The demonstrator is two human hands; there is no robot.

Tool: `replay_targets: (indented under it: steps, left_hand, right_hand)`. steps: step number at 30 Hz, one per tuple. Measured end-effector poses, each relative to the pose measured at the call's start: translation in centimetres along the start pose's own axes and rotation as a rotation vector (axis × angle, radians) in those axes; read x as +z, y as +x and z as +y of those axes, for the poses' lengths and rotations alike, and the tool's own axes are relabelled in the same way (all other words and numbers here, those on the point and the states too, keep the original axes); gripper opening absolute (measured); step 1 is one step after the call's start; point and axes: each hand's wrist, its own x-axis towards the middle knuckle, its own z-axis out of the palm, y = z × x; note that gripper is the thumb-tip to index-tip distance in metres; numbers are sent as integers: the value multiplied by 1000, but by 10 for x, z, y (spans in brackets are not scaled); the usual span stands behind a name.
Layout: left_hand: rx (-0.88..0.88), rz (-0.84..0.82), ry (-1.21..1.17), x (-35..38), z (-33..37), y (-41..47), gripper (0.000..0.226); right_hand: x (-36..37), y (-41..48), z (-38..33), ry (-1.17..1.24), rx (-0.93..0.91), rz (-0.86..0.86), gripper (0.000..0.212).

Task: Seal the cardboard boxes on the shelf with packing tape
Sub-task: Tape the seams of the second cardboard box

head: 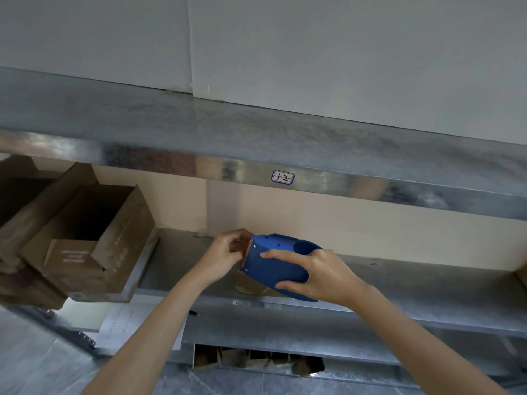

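Both bare forearms reach forward and upward from the lower edge of the view, converging over the grey metal shelf point(399, 280). The right hand point(319, 276) wraps the rounded blue plastic tape dispenser point(273, 258), thumb lying along its near face and fingers curled beneath; this grip is closed firmly around the shell. The left hand point(225, 253) meets the dispenser's toothed edge, its grip pinching the brown tape end point(242, 243) (partly hidden behind the fingers). The open brown cardboard box point(94, 240) sits at the shelf's left end, well apart from both hands, flaps unsealed.
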Motion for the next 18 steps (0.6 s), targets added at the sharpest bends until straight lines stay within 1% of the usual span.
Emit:
replay_targets:
  steps: [4,9,14,16,18]
  left_hand:
    - [30,26,-6,2,3,2,29]
    - [57,73,53,1,8,6,33]
    - [92,120,82,-1,19,10,32]
    - [92,141,109,-9,18,8,28]
    - [75,186,145,-27,13,3,31]
  right_hand:
    - [-2,1,3,43,46,-45,57]
    - [-11,6,9,4,51,-104,57]
    - [-22,11,16,10,39,-118,56]
    - [-23,10,22,-5,34,-140,58]
    - [-24,4,32,-31,49,-170,61]
